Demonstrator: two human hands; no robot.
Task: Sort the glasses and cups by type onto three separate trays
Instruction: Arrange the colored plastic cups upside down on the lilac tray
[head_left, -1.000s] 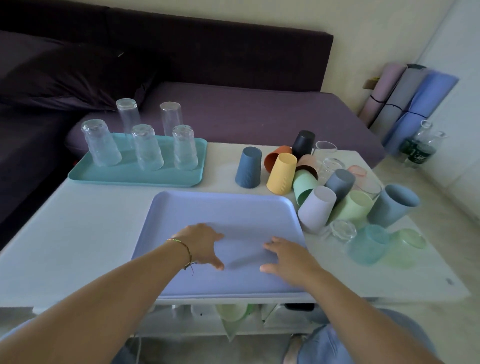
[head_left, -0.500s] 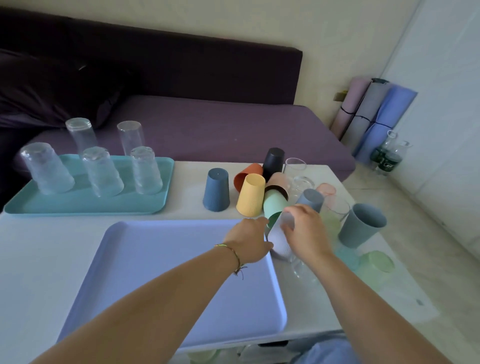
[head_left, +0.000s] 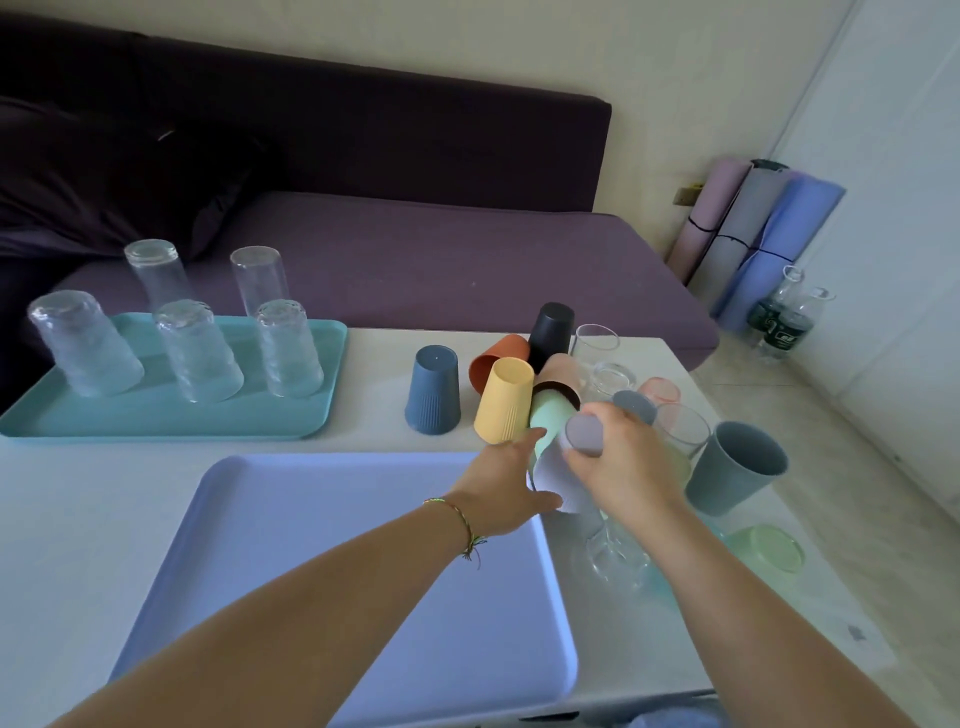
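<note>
Beside lilac tray (head_left: 311, 551) corner lies pale ribbed cup (head_left: 549, 480), seemingly light rigid plastic; right hand (head_left: 631, 467) grips its base end, left hand (head_left: 506, 486) clasps its rim

No legible text anywhere in view. Only printed matter: labels on two bottles (head_left: 782, 319) on floor, far right, beside rolled mats (head_left: 753, 234). Labels dark green with white marks, too small and blurred to read; no brand, word or number can be made out.
</note>
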